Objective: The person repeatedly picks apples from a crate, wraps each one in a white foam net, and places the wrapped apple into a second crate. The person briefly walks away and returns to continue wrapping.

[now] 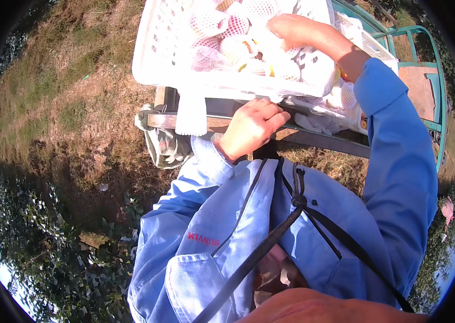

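A white plastic basket (147, 52) stands before me, holding several round fruits in foam net sleeves (235, 24). My right hand (294, 30) reaches over its right side, fingers down among the sleeved fruits. Glare hides whether those fingers grip one. Just below the basket's near rim is my left hand (255, 125), its fingers curled beside the cart's front rail (219, 121). What lies under that palm is hidden. Clear plastic film (207, 60) covers part of the fruit on the left. A white strip with a ribbed end (191, 115) hangs from the near rim.
At the right, a second white basket (376, 48) with sleeved fruits sits beside the first. A green metal cart frame (437, 101) rises beyond it. A cloth bag (167, 147) hangs at the rail's left end. Dry grass (90, 80) and leafy bushes (70, 242) lie to the left.
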The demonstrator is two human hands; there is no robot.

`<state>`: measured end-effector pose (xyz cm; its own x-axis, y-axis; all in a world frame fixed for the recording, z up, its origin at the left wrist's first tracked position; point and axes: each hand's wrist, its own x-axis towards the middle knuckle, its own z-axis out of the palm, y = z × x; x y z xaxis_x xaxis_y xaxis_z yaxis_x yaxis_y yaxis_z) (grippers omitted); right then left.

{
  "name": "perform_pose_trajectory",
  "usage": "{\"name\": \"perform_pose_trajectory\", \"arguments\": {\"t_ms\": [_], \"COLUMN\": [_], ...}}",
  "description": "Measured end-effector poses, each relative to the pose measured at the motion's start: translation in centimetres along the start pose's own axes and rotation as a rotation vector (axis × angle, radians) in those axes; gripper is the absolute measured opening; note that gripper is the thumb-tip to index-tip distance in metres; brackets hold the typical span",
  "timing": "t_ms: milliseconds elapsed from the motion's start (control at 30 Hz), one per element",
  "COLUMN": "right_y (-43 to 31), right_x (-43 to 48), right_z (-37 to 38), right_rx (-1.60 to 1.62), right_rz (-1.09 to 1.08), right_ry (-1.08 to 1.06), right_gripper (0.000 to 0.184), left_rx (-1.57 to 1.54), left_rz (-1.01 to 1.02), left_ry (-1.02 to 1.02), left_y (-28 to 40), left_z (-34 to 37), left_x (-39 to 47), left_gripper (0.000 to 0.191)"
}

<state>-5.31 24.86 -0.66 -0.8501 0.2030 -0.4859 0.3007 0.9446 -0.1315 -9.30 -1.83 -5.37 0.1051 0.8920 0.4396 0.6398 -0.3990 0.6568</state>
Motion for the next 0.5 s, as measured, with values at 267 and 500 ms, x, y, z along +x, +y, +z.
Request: {"name": "perform_pose_trajectory", "arguments": {"t_ms": [267, 500], "right_y": [0.3, -6.0], "right_x": [0.4, -11.9], "right_z": [-1.3, 1.3], "right_rx": [-0.176, 0.953], "right_rz": [-0.230, 0.393], "right_ry": [-0.019, 1.337], "right_gripper": [0.042, 0.016], "left_rx": [-0.206, -0.419], "left_rz": [-0.227, -1.093], "left_ry": [0.001, 1.156], "left_y": [2.0, -3.7], "left_z": [-1.7, -7.5], "left_x": [-7.6, -30.7], "left_gripper": [0.016, 0.023]}}
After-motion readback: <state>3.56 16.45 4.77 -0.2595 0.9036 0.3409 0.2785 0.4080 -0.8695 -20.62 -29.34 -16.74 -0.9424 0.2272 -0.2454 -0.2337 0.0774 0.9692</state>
